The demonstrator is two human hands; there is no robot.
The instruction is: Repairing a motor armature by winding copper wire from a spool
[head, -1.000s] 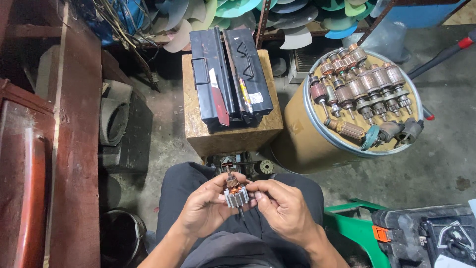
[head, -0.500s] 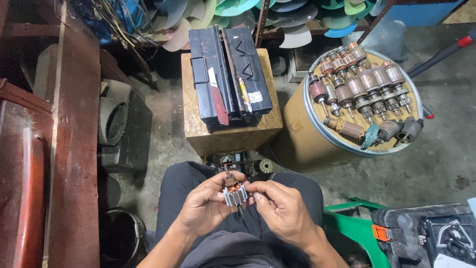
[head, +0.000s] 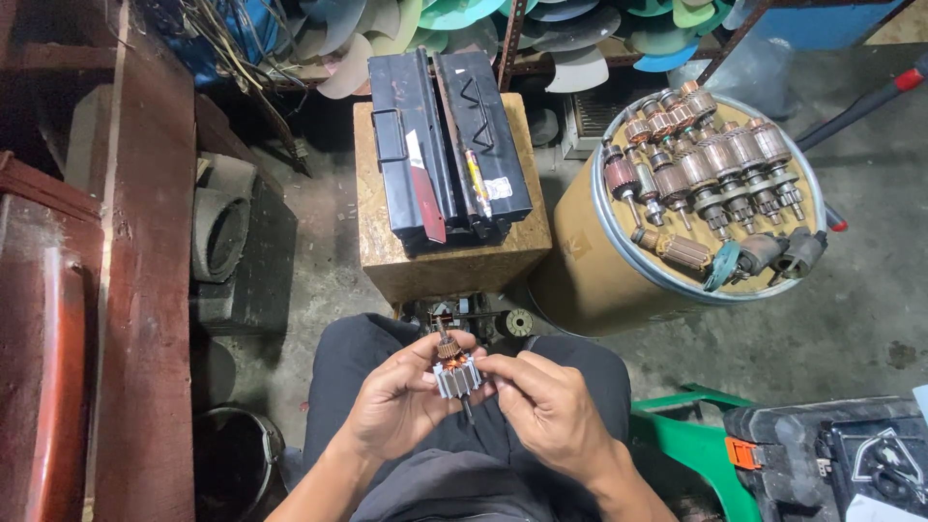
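Small motor armature (head: 455, 372) sits between both hands over the person's lap, shaft roughly upright, copper end up. Left hand (head: 401, 401) cradles it with fingers closed around the core; right hand (head: 541, 406) pinches its side with thumb and forefinger. Ahead of the hands: wooden block (head: 449, 256) carrying one black case (head: 447, 145). Ahead-right: one round drum (head: 619, 275), its top loaded with roughly a dozen larger armatures (head: 710, 164). Versus the earlier frame: grip and position essentially unchanged.

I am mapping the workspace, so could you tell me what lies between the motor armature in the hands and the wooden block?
In the head view, small dark motor parts lie on the floor between the armature and the wooden block.
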